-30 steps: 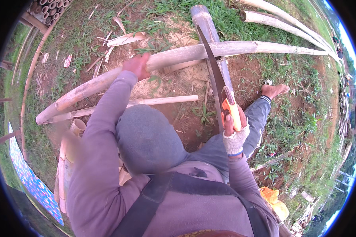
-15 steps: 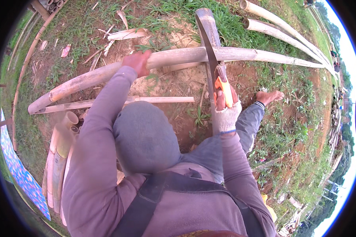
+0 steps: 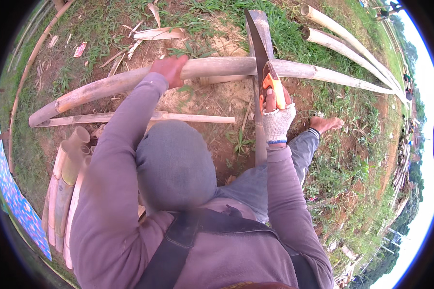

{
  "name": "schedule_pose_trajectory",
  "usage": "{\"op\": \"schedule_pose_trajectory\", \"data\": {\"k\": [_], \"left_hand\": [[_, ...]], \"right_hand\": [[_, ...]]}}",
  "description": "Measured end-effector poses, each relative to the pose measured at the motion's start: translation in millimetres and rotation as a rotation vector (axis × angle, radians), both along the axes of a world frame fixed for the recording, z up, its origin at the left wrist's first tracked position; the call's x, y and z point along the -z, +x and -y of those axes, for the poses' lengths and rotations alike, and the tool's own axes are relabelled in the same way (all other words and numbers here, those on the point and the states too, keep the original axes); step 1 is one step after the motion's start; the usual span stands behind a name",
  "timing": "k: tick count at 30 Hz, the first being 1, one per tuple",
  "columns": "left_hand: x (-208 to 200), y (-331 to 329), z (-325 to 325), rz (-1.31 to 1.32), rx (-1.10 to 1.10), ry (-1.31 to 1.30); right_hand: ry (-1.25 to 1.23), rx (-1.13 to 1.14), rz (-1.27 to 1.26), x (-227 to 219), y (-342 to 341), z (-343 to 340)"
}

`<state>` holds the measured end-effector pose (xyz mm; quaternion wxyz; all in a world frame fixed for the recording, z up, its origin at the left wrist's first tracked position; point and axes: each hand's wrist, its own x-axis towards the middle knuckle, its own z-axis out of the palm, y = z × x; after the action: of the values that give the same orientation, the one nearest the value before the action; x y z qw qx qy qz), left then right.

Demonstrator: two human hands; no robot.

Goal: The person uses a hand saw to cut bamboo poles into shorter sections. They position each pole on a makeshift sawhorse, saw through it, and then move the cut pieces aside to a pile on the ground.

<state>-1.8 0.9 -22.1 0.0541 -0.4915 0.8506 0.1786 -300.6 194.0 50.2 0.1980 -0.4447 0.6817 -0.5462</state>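
A long bamboo pole (image 3: 222, 67) lies crosswise in front of me, over a grey wooden beam (image 3: 261, 29). My bare left hand (image 3: 169, 71) is closed round the pole, left of the beam. In a white knitted glove with uncovered fingers, my right hand (image 3: 278, 111) grips the orange handle of a hand saw (image 3: 258, 41). Its dark blade crosses the pole close to the beam, pointing away from me. How deep the teeth sit in the bamboo is hidden. A thinner bamboo piece (image 3: 197, 117) lies on the ground on the near side of the pole.
My bent left knee (image 3: 176, 164) rises between my arms; my bare right foot (image 3: 325, 123) rests on the ground beyond the saw. Cut bamboo lengths (image 3: 65, 192) are bundled at left. More bamboo poles (image 3: 342, 33) lie at far right. Dry husk (image 3: 159, 34) and sawdust litter the soil.
My right hand has pushed the saw away from me, so the handle is now closer to the pole. My left hand keeps its grip. The whole view has shifted slightly.
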Motion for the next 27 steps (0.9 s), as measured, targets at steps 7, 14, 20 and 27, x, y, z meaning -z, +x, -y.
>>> {"op": "schedule_pose_trajectory", "data": {"k": [7,14,20,27], "left_hand": [[-4,9,-2,0.045,-0.035,0.013],[-3,-7,-3,0.016,-0.008,0.008],[1,3,4,0.01,-0.013,0.028],[-1,5,-4,0.021,-0.034,-0.014]], "right_hand": [[0.154,-0.04,0.105,0,6,-186],[0.039,0.002,-0.129,16,-4,-24],[0.009,0.015,-0.093,5,9,-88],[0.049,-0.085,0.119,33,1,-173]]}}
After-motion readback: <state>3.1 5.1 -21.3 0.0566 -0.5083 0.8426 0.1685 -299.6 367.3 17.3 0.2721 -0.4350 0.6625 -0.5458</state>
